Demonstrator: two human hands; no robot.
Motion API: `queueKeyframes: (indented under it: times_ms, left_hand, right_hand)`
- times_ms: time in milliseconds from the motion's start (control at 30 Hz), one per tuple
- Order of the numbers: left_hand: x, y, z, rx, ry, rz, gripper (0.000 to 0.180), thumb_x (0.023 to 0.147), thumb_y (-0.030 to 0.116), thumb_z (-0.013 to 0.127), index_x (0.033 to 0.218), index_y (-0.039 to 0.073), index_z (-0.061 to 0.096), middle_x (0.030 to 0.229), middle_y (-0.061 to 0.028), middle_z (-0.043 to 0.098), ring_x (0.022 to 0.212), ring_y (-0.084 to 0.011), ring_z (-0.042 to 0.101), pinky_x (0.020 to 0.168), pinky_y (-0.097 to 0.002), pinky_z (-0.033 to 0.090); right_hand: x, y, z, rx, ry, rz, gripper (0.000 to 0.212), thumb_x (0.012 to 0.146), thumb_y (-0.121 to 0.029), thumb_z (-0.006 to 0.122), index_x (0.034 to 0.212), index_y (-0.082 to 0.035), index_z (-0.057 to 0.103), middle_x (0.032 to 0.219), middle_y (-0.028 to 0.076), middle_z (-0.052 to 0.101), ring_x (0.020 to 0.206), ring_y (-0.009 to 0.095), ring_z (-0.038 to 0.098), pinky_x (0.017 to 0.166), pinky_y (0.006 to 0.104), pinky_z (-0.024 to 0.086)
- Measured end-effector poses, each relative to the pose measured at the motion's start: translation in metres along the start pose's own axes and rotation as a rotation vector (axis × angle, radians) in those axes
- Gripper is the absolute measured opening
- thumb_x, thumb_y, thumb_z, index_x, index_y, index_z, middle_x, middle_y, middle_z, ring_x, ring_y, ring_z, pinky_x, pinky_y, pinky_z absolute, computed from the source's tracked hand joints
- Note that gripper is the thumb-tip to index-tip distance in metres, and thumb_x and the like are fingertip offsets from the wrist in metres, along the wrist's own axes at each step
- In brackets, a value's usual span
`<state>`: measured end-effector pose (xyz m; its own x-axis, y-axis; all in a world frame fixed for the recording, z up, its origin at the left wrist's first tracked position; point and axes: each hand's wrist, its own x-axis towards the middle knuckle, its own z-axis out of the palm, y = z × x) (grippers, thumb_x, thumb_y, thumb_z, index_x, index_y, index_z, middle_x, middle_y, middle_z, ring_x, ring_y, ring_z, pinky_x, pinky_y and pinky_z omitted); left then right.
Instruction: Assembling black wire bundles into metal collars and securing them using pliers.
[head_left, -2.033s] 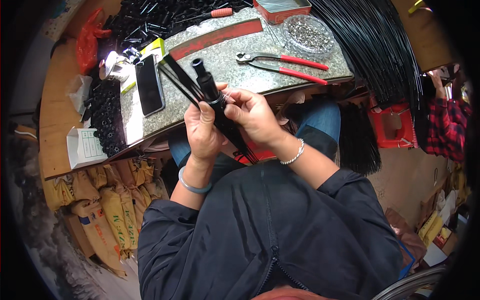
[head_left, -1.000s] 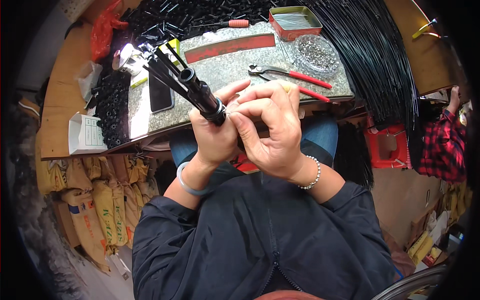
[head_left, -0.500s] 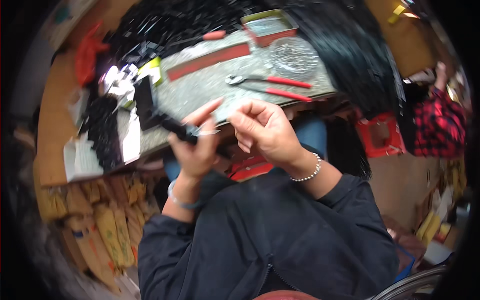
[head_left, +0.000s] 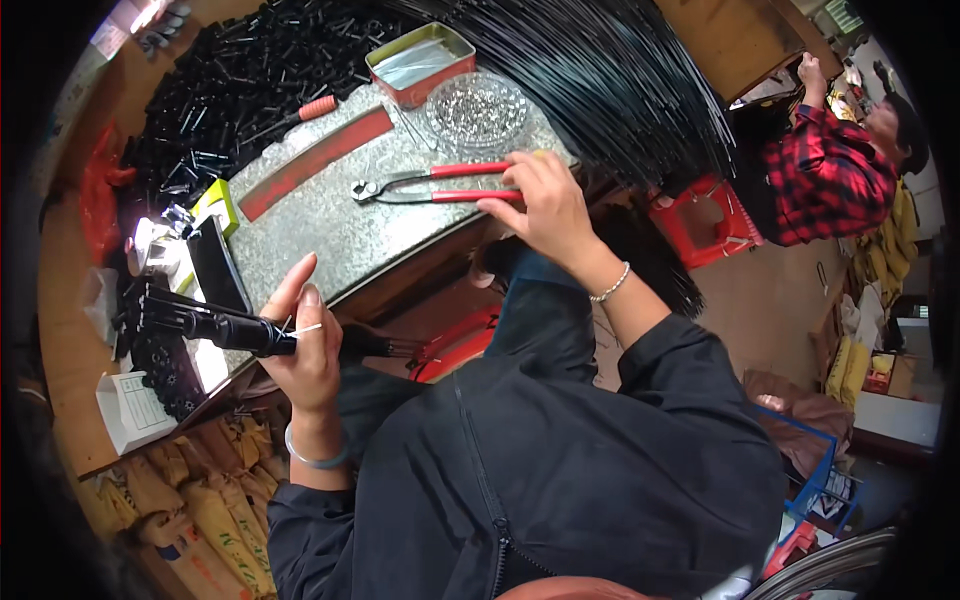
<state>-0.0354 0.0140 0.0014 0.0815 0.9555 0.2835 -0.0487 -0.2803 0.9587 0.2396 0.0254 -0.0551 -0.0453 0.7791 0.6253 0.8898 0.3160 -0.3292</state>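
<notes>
My left hand (head_left: 308, 368) is closed on a black tube-shaped part (head_left: 235, 331) with several slim black rods stretching away to the left. A thin pale piece (head_left: 303, 330), wire or pin, sticks out beside its thumb. Over at the front edge of the worktop, my right hand (head_left: 553, 212) has its fingers and thumb round the handle ends of red-handled pincers (head_left: 448, 196). The pincers lie with their jaws slightly apart, pointing left. Behind them stands a clear round dish (head_left: 478, 110) of small metal pieces.
A red strip (head_left: 318, 162) lies on the grey worktop (head_left: 300, 245). Behind are a heap of black parts (head_left: 235, 85), a red-handled tool (head_left: 317, 108) and a red tin (head_left: 422, 70). Long black rods (head_left: 620, 80) spread at the back right. A person in a checked shirt (head_left: 830, 175) works beyond.
My hands have moved apart. The right one has reached the pincers' handles, while the left has gone left and down with the black part. The whole view has shifted.
</notes>
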Motion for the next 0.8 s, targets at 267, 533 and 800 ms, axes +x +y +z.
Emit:
queueKeyframes:
  times_ms: [267,533,800]
  left_hand:
    - [0.008,-0.01,0.009,-0.06,-0.001,-0.005,0.029,0.089,0.002,0.043,0.114,-0.009,0.052,0.054,0.0035,0.039,0.04,-0.0018,0.029,0.037,-0.018,0.024]
    - [0.014,-0.008,0.002,-0.031,0.039,-0.069,0.024,0.088,0.003,0.049,0.109,-0.003,0.059,0.056,0.0074,0.042,0.043,-0.0001,0.034,0.04,-0.0177,0.024]
    - [0.025,-0.006,0.005,-0.068,0.033,-0.082,0.025,0.087,-0.001,0.047,0.109,-0.006,0.057,0.057,0.0037,0.046,0.04,-0.0016,0.034,0.037,-0.0177,0.026]
  right_hand:
    - [0.012,-0.011,0.018,-0.013,-0.129,-0.129,0.02,0.073,-0.023,0.066,0.076,-0.008,0.055,0.087,0.007,0.053,0.085,0.026,0.051,0.074,0.0368,0.041]
    - [0.006,-0.034,-0.002,0.599,-0.285,0.234,0.012,0.083,-0.008,0.058,0.093,-0.003,0.054,0.093,0.011,0.051,0.086,0.023,0.052,0.079,0.0285,0.042]
    - [0.025,-0.07,-0.076,0.371,-0.338,-0.132,0.033,0.061,-0.004,0.074,0.093,-0.007,0.065,0.091,0.009,0.05,0.074,0.02,0.053,0.066,0.0269,0.044]
